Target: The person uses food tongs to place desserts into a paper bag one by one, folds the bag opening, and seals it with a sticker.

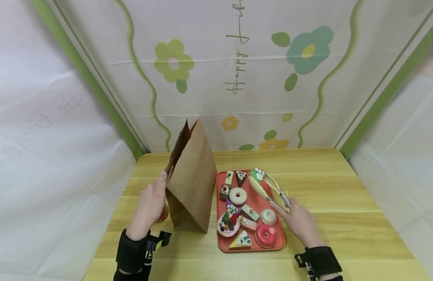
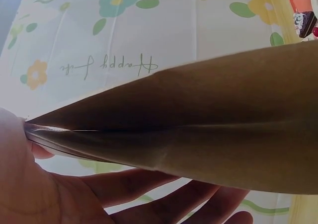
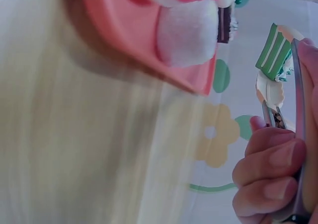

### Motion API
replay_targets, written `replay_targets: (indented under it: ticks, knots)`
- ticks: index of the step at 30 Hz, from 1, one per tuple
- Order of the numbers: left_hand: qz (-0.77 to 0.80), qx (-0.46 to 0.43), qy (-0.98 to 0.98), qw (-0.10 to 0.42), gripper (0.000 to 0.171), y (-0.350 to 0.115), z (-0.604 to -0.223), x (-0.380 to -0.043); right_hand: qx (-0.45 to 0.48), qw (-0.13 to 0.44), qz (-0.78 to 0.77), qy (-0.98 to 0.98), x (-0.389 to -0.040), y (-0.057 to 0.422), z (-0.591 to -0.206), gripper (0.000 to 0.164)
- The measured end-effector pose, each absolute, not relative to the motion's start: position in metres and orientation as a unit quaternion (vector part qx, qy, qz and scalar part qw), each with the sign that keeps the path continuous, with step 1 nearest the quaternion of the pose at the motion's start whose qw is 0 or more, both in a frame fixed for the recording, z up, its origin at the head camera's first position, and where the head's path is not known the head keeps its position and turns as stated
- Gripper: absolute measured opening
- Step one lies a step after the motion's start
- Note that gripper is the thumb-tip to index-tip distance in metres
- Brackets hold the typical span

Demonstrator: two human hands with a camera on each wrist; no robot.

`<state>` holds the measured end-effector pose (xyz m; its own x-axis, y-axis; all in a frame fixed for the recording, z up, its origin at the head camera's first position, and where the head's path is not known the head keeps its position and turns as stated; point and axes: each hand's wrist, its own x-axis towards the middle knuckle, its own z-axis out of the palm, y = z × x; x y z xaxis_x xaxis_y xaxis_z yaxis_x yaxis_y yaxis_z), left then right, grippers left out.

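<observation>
My left hand (image 1: 151, 199) grips the near edge of a tall brown paper bag (image 1: 193, 177) at its mouth. In the left wrist view the mouth of the bag (image 2: 164, 119) is a narrow gap, with fingers (image 2: 149, 199) along its outside. My right hand (image 1: 302, 222) holds a pair of tongs (image 1: 279, 193) with cream-coloured tips and metal arms. Between the tips is a green cake slice (image 1: 257, 175) with white topping, over the far right corner of the red tray (image 1: 262, 249). The right wrist view shows the green layers of the slice (image 3: 275, 55) against the tips.
The tray, right of the bag, holds a pink donut (image 1: 265, 235), a white donut (image 1: 238, 196), a round white bun (image 1: 268, 217), a fruit-topped cake (image 1: 228, 225) and several small cake pieces. Behind the bag's near side, a reddish-brown round thing (image 1: 163, 214) partly shows. A printed cloth (image 1: 202, 93) hangs beyond the wooden table (image 1: 343, 218).
</observation>
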<state>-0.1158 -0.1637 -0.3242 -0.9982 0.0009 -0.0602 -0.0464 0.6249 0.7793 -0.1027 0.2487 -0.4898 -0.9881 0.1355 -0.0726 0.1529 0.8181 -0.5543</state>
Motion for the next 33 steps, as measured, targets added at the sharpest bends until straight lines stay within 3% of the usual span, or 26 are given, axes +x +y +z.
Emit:
replay_targets:
  ticks: [10,23,33]
  knots:
    - [0.422,-0.008,0.906,0.036,0.079,-0.164,-0.323,-0.115,0.078,-0.005,-0.307,0.948,-0.1,0.241,-0.47,0.082]
    - [0.416,-0.009,0.909,0.025,0.078,-0.164,-0.323,-0.117,0.053,-0.046,-0.315,0.946,-0.099,0.229,-0.451,0.073]
    - [0.426,-0.014,0.904,0.013,0.068,-0.161,-0.325,-0.116,0.035,-0.055,-0.332,0.941,-0.101,0.215,-0.435,0.069]
